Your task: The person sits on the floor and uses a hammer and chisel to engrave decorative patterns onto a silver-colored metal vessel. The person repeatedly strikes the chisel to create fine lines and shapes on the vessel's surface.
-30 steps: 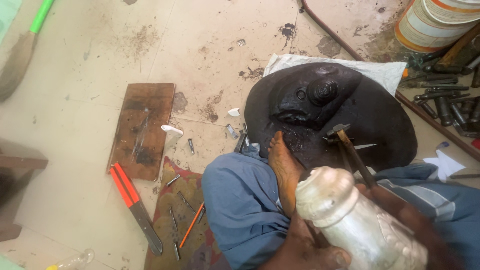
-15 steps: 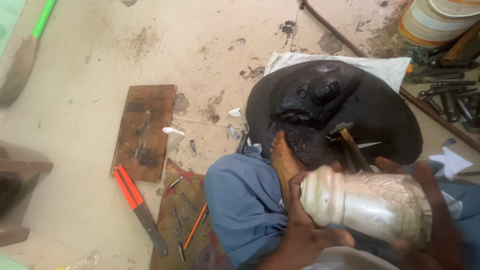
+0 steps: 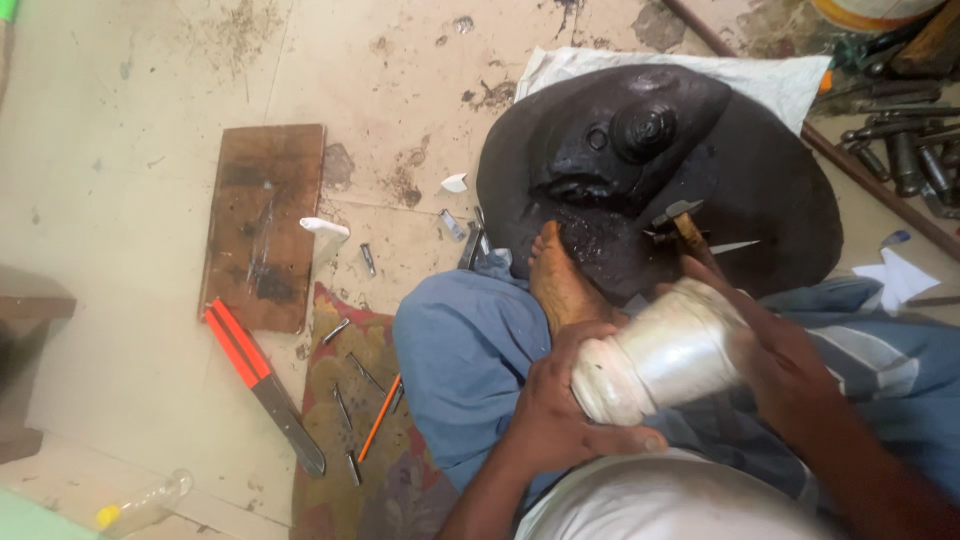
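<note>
I sit cross-legged in blue trousers, my bare foot (image 3: 556,282) resting against a black pitch mound (image 3: 760,190). A silvery embossed metal vessel (image 3: 668,352) lies sideways over my lap. My left hand (image 3: 556,400) cups its narrow end from below. My right hand (image 3: 775,350) grips its wider end from the right side. A small hammer (image 3: 682,222) with a wooden handle lies on the mound just beyond the vessel.
A brown wooden board (image 3: 262,222) lies on the floor at left, with orange-handled shears (image 3: 262,378) beside it. Several small punches and an orange pencil (image 3: 378,418) lie on a patterned mat. More steel tools (image 3: 905,150) sit at upper right. A plastic bottle (image 3: 140,505) lies at lower left.
The vessel has turned from pointing up-left to lying sideways across my lap. My left hand has come under its narrow end, and my right hand now covers the wide end.
</note>
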